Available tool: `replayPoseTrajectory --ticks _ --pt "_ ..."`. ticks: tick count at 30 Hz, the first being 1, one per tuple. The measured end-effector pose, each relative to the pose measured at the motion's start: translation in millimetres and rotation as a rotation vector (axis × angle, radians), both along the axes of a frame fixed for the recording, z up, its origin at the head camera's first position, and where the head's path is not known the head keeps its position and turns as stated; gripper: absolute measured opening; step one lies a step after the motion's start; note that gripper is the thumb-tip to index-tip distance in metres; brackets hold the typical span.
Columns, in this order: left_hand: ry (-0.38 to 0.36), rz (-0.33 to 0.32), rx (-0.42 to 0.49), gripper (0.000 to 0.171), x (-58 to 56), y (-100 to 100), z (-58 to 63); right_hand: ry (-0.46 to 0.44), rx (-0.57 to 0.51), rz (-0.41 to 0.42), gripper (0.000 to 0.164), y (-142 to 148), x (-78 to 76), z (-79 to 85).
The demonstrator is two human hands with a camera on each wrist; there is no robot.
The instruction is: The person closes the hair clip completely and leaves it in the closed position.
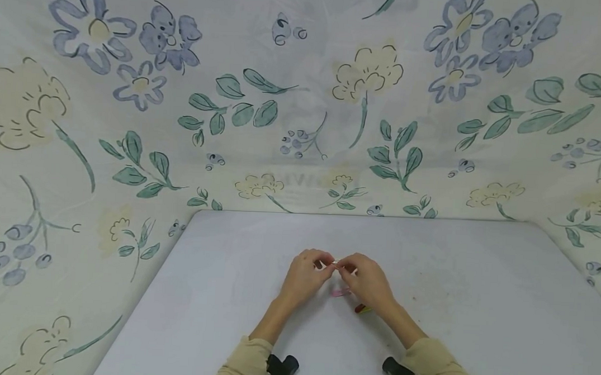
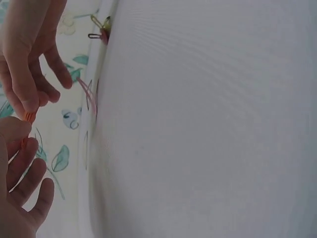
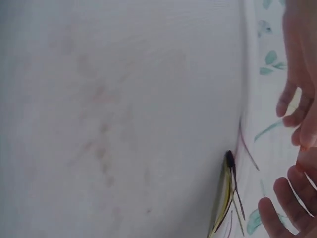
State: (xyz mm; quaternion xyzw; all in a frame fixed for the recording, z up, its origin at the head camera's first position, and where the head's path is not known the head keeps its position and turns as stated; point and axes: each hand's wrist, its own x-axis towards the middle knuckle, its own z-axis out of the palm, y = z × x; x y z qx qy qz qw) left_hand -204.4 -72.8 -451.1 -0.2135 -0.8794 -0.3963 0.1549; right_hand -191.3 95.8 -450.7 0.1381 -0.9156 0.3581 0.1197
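My left hand [image 1: 302, 280] and right hand [image 1: 369, 280] meet fingertip to fingertip above the table. Between thumb and fingers, each hand pinches one end of a small orange ridged piece [image 2: 29, 117]. Its exact kind does not show, and the fingers cover most of it. In the left wrist view the left hand is the lower one, its other fingers loosely spread. Under the hands, on the tabletop, lies a thin pink loop-shaped piece [image 1: 340, 293]. Nearer the right wrist lie narrow dark red and yellow looped pieces [image 3: 228, 181], bunched together.
The white table [image 1: 225, 296] reaches back to a wall covering [image 1: 302, 143] printed with flowers and leaves. Two black objects [image 1: 283, 368] [image 1: 397, 371] sit beside the forearms, close to the tan sleeves [image 1: 252, 359]. Faint brownish marks [image 3: 101, 148] spot the tabletop on the right.
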Motion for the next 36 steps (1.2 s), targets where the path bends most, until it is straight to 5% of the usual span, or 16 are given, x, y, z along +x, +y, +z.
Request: replayPoseTrajectory --ticks 8,26,36 --pt "0.013 0.014 0.132 0.008 -0.3 8 -2.9 0.067 -0.167 -0.006 0.007 4 -0.1 2.6" --pt "-0.015 0.087 0.287 0.007 4.4 22 -6.1 0.092 -0.258 -0.051 0.008 7 0.0 -3.6" --pt "-0.024 0.111 0.273 0.006 4.9 23 -2.6 0.144 -0.291 -0.05 0.007 4 0.3 -7.0"
